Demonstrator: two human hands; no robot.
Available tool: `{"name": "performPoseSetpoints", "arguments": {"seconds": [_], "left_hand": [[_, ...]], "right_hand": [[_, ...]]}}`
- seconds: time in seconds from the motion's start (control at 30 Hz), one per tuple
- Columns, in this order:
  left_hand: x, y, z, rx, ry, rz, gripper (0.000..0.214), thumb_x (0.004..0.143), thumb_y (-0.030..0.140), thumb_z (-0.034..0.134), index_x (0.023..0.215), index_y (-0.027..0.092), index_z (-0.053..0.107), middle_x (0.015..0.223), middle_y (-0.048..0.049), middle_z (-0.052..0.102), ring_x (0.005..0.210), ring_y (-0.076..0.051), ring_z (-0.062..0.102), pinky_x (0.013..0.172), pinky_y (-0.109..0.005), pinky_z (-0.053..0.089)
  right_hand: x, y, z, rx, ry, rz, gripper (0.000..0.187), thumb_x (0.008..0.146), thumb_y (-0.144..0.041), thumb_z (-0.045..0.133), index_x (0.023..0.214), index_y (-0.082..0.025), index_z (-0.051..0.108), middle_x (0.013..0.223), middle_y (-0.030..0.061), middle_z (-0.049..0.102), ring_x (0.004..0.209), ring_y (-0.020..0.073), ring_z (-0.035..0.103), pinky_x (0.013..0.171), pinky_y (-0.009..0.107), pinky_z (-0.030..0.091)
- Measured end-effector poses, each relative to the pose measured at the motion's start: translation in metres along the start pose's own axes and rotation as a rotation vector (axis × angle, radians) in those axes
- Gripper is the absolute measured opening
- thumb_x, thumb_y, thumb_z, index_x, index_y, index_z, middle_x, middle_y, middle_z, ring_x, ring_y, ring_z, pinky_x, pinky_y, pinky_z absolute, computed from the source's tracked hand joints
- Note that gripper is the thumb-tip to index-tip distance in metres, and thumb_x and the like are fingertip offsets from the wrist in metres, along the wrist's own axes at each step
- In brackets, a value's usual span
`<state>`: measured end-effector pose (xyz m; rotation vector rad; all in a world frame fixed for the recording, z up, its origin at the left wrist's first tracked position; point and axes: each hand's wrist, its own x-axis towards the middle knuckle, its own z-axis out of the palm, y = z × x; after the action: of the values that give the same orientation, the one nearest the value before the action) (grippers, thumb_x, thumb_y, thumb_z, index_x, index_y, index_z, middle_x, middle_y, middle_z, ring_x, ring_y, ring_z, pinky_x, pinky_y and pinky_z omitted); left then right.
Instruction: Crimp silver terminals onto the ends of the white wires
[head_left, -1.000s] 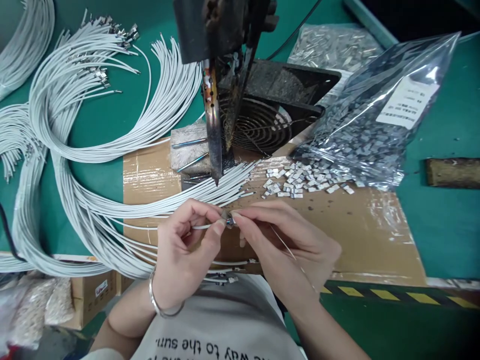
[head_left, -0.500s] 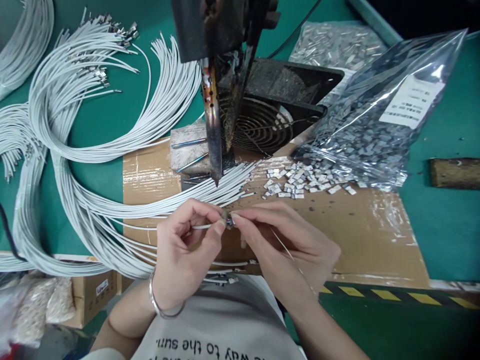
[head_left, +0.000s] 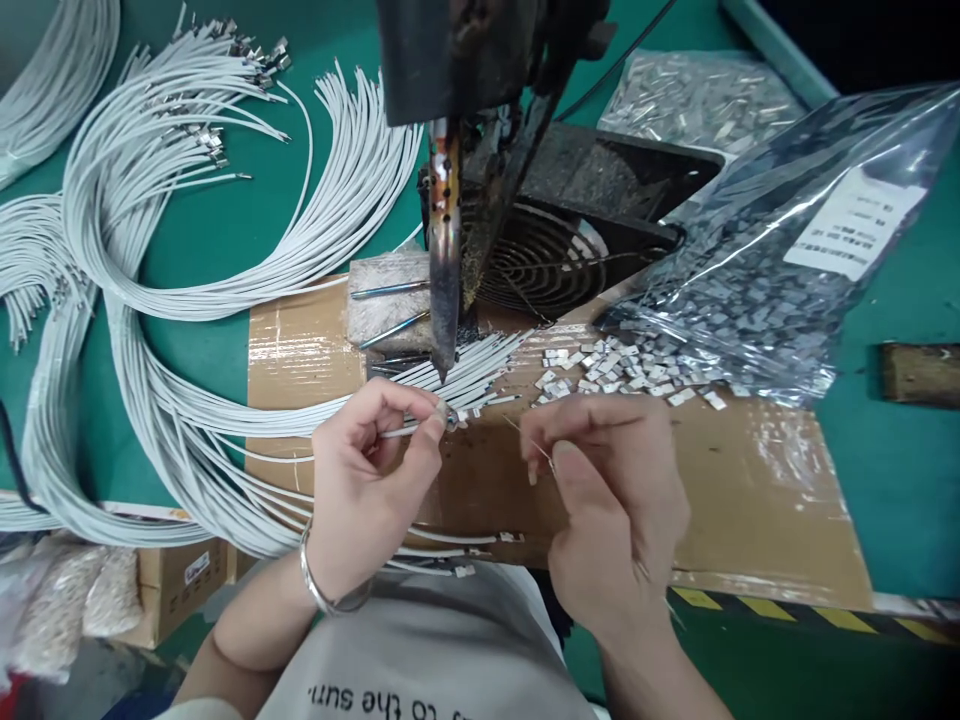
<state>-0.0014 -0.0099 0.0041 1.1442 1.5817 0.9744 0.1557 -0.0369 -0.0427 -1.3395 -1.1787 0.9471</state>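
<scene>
1. Two hands work apart above the cardboard (head_left: 750, 470).
2. Left hand (head_left: 367, 480): fingers (head_left: 431, 432) pinched shut on a white wire (head_left: 401, 431), near the iron tip (head_left: 444, 372).
3. Right hand (head_left: 615, 500): fingers (head_left: 559, 465) closed on thin solder wire (head_left: 529, 440).

A: What does the left hand (head_left: 367, 470) hold?
B: A white wire (head_left: 401, 430), its tip pinched just under the soldering iron (head_left: 444, 270).
A: And the right hand (head_left: 607, 490)?
B: A thin solder strand (head_left: 534, 447), above the cardboard (head_left: 750, 480).

Glossy plastic bag (head_left: 780, 270) – matt cardboard (head_left: 750, 480), smooth white-sleeved wires (head_left: 187, 250)
</scene>
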Motion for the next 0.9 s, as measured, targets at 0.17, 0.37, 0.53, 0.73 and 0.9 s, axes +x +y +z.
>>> {"name": "performPoseSetpoints", "arguments": {"seconds": [0.17, 0.37, 0.53, 0.73, 0.9], "left_hand": [[0.008, 0.0, 0.0, 0.001, 0.05, -0.002, 0.01, 0.085, 0.015, 0.076, 0.079, 0.021, 0.071, 0.077, -0.0042, 0.074, 0.074, -0.017, 0.067, 0.048, -0.023, 0.037], [0.012, 0.002, -0.001, -0.01, 0.073, 0.004, 0.009, 0.084, 0.016, 0.076, 0.078, 0.02, 0.071, 0.082, -0.0039, 0.076, 0.072, -0.015, 0.063, 0.047, -0.023, 0.034], [0.013, 0.005, 0.0, -0.023, 0.073, 0.006, 0.01, 0.086, 0.015, 0.076, 0.079, 0.02, 0.071, 0.082, -0.0021, 0.076, 0.069, -0.012, 0.06, 0.048, -0.023, 0.033], [0.015, 0.007, 0.002, -0.024, 0.082, 0.02, 0.01, 0.085, 0.014, 0.076, 0.08, 0.02, 0.07, 0.081, -0.0017, 0.075, 0.066, -0.012, 0.057, 0.048, -0.024, 0.033], [0.015, 0.007, 0.003, -0.021, 0.084, 0.028, 0.011, 0.085, 0.014, 0.076, 0.079, 0.021, 0.069, 0.08, -0.0006, 0.074, 0.067, -0.012, 0.057, 0.048, -0.024, 0.032]], "right_hand": [[0.01, -0.008, -0.001, -0.061, -0.082, -0.071, 0.024, 0.103, -0.014, 0.055, 0.08, -0.022, 0.052, 0.087, 0.0005, 0.06, 0.08, 0.0144, 0.058, 0.073, 0.029, 0.048], [0.016, -0.014, 0.01, 0.068, -0.052, -0.036, 0.017, 0.094, -0.008, 0.07, 0.088, -0.023, 0.063, 0.121, 0.005, 0.074, 0.11, 0.0223, 0.075, 0.101, 0.04, 0.058], [0.016, -0.016, 0.018, 0.096, -0.026, -0.029, 0.02, 0.091, -0.004, 0.072, 0.088, -0.023, 0.067, 0.116, 0.0037, 0.081, 0.104, 0.0183, 0.079, 0.095, 0.031, 0.063], [0.017, -0.017, 0.019, 0.086, -0.003, -0.035, 0.021, 0.09, -0.004, 0.074, 0.086, -0.024, 0.067, 0.115, 0.0039, 0.083, 0.104, 0.0204, 0.081, 0.093, 0.032, 0.066], [0.018, -0.019, 0.02, 0.09, 0.033, -0.025, 0.02, 0.09, -0.006, 0.074, 0.084, -0.023, 0.067, 0.112, 0.0051, 0.083, 0.103, 0.0216, 0.081, 0.089, 0.033, 0.068]]}}
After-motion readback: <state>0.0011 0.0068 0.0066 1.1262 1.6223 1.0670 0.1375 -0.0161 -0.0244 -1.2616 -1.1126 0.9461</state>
